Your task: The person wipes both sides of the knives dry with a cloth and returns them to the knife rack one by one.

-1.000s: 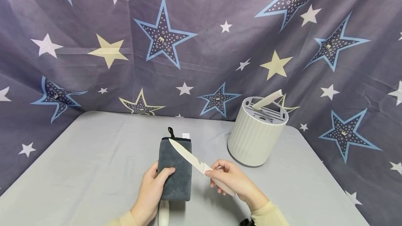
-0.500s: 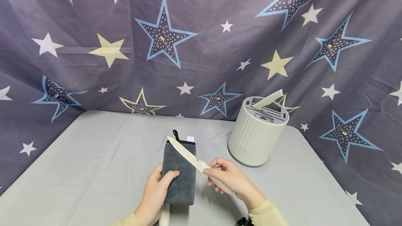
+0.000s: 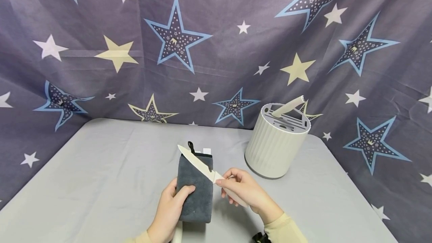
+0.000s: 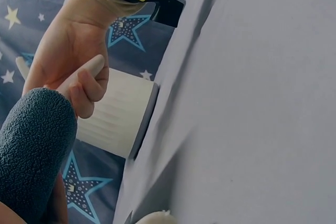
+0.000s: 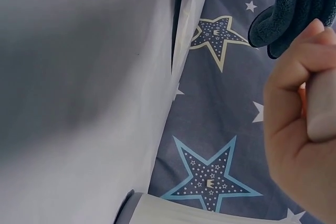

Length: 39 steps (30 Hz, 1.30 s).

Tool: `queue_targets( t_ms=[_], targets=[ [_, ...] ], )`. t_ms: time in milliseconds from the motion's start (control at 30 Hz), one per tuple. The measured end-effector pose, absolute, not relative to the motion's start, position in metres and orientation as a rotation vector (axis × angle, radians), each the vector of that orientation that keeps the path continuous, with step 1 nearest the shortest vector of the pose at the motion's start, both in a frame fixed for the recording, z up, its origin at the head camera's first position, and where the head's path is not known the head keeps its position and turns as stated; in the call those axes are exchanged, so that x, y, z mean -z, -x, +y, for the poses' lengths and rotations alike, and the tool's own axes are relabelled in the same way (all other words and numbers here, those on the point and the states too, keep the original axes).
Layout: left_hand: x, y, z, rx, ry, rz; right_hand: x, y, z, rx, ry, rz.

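Note:
In the head view my left hand [image 3: 170, 207] grips a folded dark grey cloth [image 3: 195, 200], thumb across its front. The cloth has a black loop and a white tag at the top. My right hand [image 3: 248, 190] holds a knife by its cream handle [image 3: 236, 198]. The pale blade [image 3: 195, 160] slants across the upper part of the cloth, its tip past the top left corner; whether it touches the fabric I cannot tell. The right wrist view shows the cloth's stacked folds [image 5: 286, 17] above the curled fingers of my right hand.
A ribbed cream knife block [image 3: 275, 147] stands at the back right, one handle [image 3: 288, 107] sticking out of its slotted top. Below the cloth, a cream handle-like piece [image 3: 177, 232] lies partly hidden by my left hand. A starry curtain hangs behind the grey-covered table [image 3: 101, 175].
The cloth in my left hand has shifted a little right and toward me. My right hand and the knife have edged left, so the blade overlaps more of the cloth.

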State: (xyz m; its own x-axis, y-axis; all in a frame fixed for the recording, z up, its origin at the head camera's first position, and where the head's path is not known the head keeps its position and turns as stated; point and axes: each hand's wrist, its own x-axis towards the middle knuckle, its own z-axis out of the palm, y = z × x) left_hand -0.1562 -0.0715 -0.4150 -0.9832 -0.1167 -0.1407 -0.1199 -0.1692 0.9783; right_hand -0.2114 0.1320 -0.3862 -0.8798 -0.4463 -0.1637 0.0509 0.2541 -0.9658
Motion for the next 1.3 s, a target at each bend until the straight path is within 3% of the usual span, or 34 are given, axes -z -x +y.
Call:
queue_targets(
  t_ms=[1300],
  targets=[
    [0.407, 0.164, -0.098, -2.452, 0.406, 2.113, 0.393, 0.207, 0.146, 1.652, 0.335, 2.136]
  ],
)
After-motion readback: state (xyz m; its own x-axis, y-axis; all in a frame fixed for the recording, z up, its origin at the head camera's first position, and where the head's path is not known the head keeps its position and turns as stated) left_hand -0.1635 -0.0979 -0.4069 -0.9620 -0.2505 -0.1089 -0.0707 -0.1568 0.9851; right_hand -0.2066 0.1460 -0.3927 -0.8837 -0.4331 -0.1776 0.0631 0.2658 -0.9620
